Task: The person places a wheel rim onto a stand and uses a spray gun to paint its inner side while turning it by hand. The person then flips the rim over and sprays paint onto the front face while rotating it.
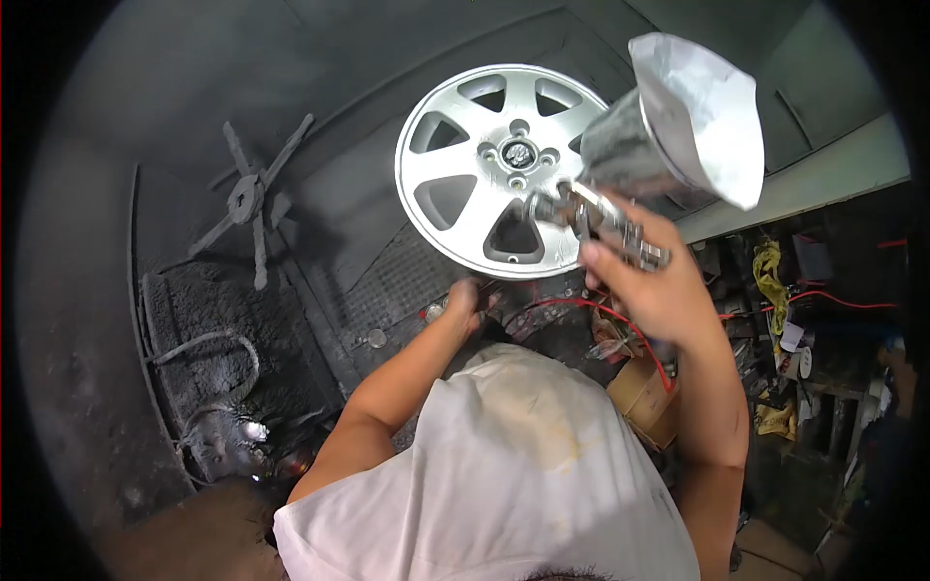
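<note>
My right hand (639, 266) is wrapped round the handle of a metal spray gun (615, 223). On top of the gun sits a grey cup with a white paper cone (712, 116) flaring from its mouth. The gun's nozzle points left, over the lower right spokes of a silver alloy wheel (455, 194). Bolt holes ring the dark centre emblem of the wheel. Below the wheel's lower rim is my left hand (468, 305), its fingers partly hidden in shadow; whether it grips anything does not show.
A red hose (644, 344) curves down beside my right forearm, near a cardboard box (644, 397). At left stands a grey-coated star-shaped stand (249, 198). Cluttered shelves with a yellow cloth (770, 276) line the right side. A pale ledge (814, 184) runs behind the paper cone.
</note>
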Motion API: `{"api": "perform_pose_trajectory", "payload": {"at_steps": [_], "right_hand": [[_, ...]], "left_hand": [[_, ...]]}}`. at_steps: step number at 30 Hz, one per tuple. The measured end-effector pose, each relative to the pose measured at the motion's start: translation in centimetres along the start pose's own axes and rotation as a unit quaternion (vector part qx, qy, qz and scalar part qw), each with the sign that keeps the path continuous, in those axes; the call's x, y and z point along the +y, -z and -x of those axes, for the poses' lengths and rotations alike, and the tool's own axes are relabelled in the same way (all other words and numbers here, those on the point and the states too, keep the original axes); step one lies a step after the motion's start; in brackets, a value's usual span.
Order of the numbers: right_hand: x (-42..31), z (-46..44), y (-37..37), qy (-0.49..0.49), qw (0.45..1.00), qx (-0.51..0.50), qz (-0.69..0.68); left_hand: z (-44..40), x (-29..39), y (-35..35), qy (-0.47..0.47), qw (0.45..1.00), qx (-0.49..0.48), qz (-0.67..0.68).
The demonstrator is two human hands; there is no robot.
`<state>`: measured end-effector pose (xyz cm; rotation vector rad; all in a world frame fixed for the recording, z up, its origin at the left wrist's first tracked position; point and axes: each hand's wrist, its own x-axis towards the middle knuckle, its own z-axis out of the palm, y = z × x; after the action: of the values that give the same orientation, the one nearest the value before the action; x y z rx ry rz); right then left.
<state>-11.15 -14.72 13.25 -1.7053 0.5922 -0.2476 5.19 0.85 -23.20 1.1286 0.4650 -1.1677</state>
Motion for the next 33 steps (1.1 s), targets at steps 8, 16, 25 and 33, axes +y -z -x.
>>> {"api": "perform_pose_trajectory", "payload": {"at_steps": [8,16,25,33], "right_hand": [[-1.8,-5.6,5.5,0.008,0.989,0.128,0.08],[-1.4,-6.5,7.5,-0.009,0.978,0.177,0.108],[-5.0,-9.7,4.4,0.009,0.998,0.016,0.054],[-4.2,-9.8,7.0,-0.014,0.971,0.15,0.185]], "left_hand": [[-2.2,9.3,3.2,-0.124,0.988,0.072,-0.047],[-2.0,8.4,2.4,-0.116,0.987,-0.015,-0.107],[1.6,-0.1,-1.5,-0.098,0.985,0.004,-0.143],[-6.0,5.7,6.3,-0.079,0.955,0.015,-0.286]]}}
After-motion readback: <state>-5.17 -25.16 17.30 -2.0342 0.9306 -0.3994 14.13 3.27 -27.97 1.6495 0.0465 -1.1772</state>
